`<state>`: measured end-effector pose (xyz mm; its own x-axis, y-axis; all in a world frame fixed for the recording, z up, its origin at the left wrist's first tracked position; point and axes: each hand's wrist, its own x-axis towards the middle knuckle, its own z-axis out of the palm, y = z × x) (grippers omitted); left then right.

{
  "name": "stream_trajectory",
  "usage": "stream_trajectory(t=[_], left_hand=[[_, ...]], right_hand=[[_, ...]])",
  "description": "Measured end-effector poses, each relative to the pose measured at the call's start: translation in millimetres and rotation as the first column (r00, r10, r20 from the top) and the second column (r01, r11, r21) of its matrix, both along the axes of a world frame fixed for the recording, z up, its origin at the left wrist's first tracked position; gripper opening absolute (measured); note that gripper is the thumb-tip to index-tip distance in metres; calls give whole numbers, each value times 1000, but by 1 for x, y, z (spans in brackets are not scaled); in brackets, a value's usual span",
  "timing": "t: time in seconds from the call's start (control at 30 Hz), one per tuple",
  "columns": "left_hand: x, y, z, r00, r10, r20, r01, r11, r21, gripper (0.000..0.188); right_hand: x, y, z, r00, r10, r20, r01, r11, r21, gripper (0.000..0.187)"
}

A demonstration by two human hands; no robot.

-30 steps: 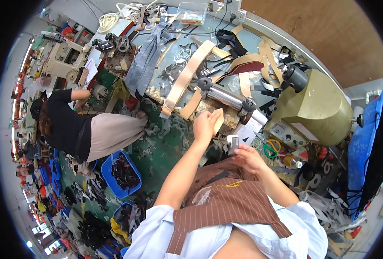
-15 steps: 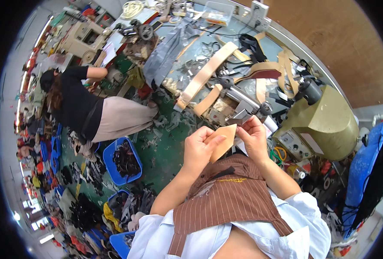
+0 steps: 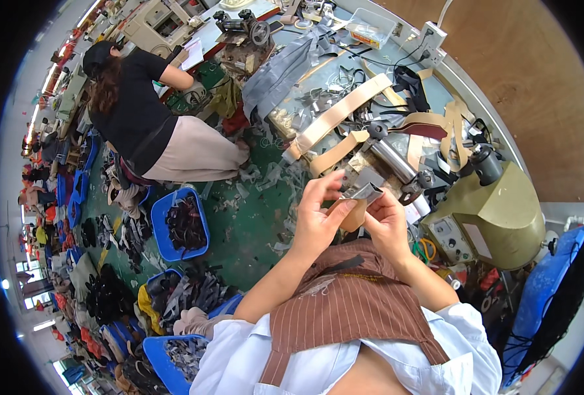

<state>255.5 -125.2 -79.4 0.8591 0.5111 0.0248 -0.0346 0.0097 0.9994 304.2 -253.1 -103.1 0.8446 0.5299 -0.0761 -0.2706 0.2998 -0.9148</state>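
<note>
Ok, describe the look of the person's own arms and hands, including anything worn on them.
The left hand and right hand are bare, with no glove or watch in view. The forearms are uncovered too, up to loose, pale blue sleeves of plain cloth. No marking shows on the sleeves.

Blue bin (image 3: 186, 253) on green floor (image 3: 234, 242)

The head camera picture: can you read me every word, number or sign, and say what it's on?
Nothing can be read for sure.
Brown striped apron: pale marking, too blurred.
Olive machine: marks on its control panel, too small.
White sheet, upper left: too blurred to tell.
Tan piece in the left hand: no writing visible.
</note>
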Motion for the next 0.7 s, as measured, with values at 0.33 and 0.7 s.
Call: stream_trajectory(t=[0.33,0.7], left_hand=[[-5,6,-6,996,-63,-59,74,979,191,20],[-17,4,-7,959,-238,-154,256,960,109,13]], right_hand=[[0,-4,32,910,-201,363,273,949,-159,55],[0,0,29,916,-29,400,177,924,-339,47]])
